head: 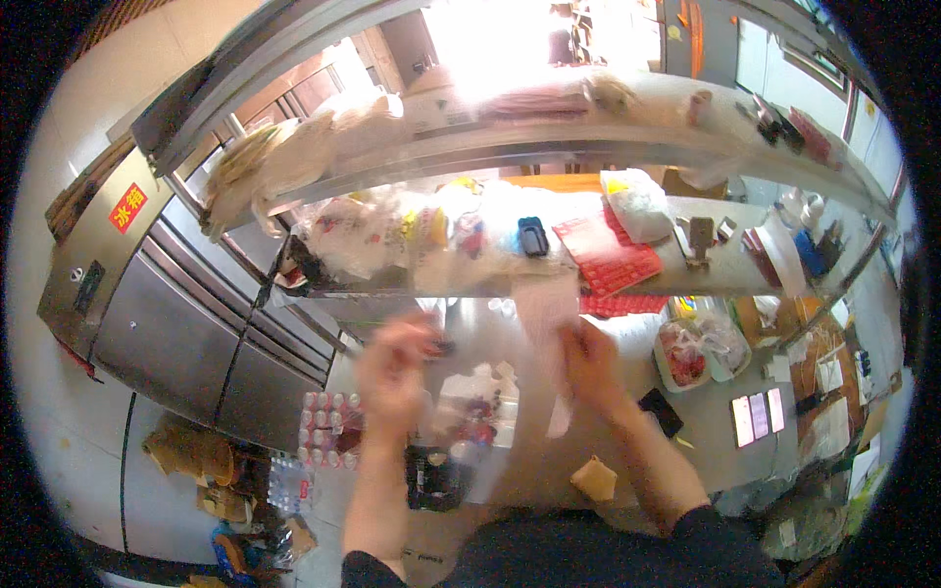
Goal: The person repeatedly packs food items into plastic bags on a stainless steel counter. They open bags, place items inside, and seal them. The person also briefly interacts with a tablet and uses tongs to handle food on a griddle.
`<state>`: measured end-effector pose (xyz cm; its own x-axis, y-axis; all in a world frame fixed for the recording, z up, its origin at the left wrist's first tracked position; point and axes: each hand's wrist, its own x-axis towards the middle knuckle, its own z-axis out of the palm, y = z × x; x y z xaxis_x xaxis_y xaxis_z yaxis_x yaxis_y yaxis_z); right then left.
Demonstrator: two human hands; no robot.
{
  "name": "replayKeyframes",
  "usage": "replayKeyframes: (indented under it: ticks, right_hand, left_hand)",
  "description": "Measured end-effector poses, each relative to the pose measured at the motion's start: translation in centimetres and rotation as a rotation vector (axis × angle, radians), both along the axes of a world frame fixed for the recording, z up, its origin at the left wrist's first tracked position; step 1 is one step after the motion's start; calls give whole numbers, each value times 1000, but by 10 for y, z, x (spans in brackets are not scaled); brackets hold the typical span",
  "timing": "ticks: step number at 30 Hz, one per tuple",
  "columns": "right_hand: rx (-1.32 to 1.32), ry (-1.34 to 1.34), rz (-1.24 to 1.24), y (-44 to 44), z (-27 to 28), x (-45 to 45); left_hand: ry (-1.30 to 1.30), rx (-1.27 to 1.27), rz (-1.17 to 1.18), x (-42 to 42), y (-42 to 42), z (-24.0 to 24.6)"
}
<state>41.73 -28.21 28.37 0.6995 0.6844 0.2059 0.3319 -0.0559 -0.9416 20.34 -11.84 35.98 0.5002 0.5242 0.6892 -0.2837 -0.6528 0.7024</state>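
Note:
Both hands are raised over a steel table (537, 470) and blurred by motion. My right hand (588, 364) grips a long pale pinkish paper slip (548, 312), which hangs down past the fingers. My left hand (393, 353) is lifted with bent fingers, beside a small dark thing (441, 348); the blur hides whether it is held. Between and below the hands sits a cluster of white and reddish items (478, 419), too smeared to name. A black container (430, 478) stands nearer to me, and a tan folded packet (594, 479) lies below my right hand.
A shelf (478, 283) with bags and red sheets (610, 253) crosses ahead. Packed cans (327, 430) stand left, before a steel refrigerator (169, 331). On the right are a plastic tub with bagged food (687, 360), a dark flat object (662, 411) and several lit phones (757, 417).

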Motion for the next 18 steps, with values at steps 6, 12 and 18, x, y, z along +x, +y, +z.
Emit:
replayKeyframes:
  ticks: [6,12,18]
  right_hand:
    - [393,-61,-116,48,62,80]
    - [326,-318,-238,66,63,93]
    - [402,-597,-362,80,73,110]
  left_hand:
    - [-207,463,402,28,52,178]
    - [-36,992,893,51,101,312]
    - [173,1019,851,86,175,380]
